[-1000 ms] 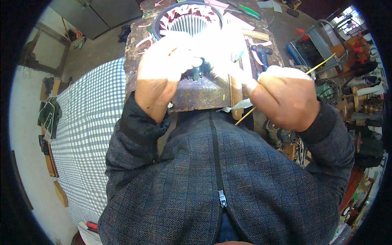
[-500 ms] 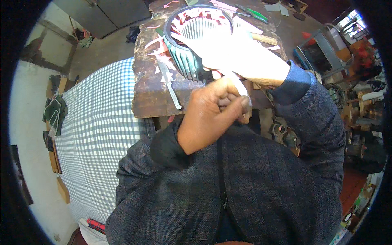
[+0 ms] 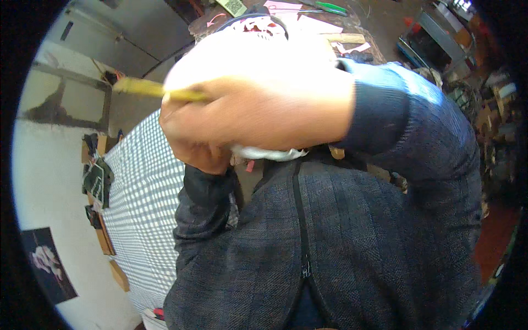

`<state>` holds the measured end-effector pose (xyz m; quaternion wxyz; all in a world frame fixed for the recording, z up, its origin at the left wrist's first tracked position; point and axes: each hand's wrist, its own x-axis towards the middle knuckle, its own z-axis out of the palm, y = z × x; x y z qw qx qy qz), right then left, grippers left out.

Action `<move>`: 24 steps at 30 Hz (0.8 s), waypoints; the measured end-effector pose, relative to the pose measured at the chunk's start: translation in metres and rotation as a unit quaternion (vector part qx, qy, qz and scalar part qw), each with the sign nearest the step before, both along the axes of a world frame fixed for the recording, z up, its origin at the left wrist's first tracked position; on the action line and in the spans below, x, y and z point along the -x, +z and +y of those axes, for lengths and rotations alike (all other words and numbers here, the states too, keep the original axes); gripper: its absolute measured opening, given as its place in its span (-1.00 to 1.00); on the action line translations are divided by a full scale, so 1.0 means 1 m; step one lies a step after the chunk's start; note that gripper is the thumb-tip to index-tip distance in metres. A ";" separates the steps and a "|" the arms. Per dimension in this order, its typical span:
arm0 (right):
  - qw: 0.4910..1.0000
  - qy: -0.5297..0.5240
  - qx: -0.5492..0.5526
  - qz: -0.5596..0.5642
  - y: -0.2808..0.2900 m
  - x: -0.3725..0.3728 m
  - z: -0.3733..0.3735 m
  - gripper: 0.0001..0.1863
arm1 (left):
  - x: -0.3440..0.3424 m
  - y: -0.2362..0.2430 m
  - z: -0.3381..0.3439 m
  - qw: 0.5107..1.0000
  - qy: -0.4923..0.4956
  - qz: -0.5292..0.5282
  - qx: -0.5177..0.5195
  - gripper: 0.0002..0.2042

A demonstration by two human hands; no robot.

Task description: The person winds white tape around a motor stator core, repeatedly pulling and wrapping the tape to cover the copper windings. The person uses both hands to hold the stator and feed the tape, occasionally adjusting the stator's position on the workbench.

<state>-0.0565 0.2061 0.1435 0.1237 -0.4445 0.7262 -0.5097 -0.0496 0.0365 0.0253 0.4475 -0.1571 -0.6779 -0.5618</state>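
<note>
First, a white and grey-blue checked cloth [image 3: 146, 214], spread on the person's left, running from beside the counter toward the lower edge. Grey metal cabinet [image 3: 110, 33], upper left, beyond the cloth. Counter [image 3: 352, 25], brown and worn, topmost, largely covered by the hands. Dark woven jacket [image 3: 357, 236], worn by the person, front zip partly undone at the lower end. Metal-framed rack [image 3: 437, 36], upper right, apart from the counter. Dark poster [image 3: 49, 267] with a pale figure, on the white wall at left. Round housing [image 3: 258, 26], dark-rimmed, with red and white pieces inside the rim; stands on the counter behind the hands, its front lost in glare. Right hand [image 3: 247, 110], reaching across the body, blurred; fingers closed around a stick. Left hand [image 3: 206, 157], mostly hidden behind and under the right; how far its fingers are open, and what they hold, cannot be told. Wooden strip [image 3: 344, 38], lying right of the housing. Yellow stick [image 3: 157, 89], gripped in the right hand, its free end pointing left. White strip [image 3: 269, 154], crumpled, just below the right hand. Green-handled tool [image 3: 331, 7], far side of the counter, near a pink sheet [image 3: 283, 6].
</note>
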 end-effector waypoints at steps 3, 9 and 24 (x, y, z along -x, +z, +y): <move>0.981 -0.059 0.022 0.182 0.018 -0.001 -0.024 -0.73 | 0.023 -0.010 0.009 0.996 -0.037 -0.037 -0.075 -0.78; 0.958 -0.089 0.064 0.265 0.009 0.055 -0.032 -0.68 | 0.055 -0.019 0.007 0.978 -0.101 -0.072 -0.168 -0.82; 0.891 -0.226 -0.186 0.346 -0.098 0.165 -0.129 -0.58 | 0.023 0.013 -0.073 0.840 -0.340 -0.285 -0.313 -0.59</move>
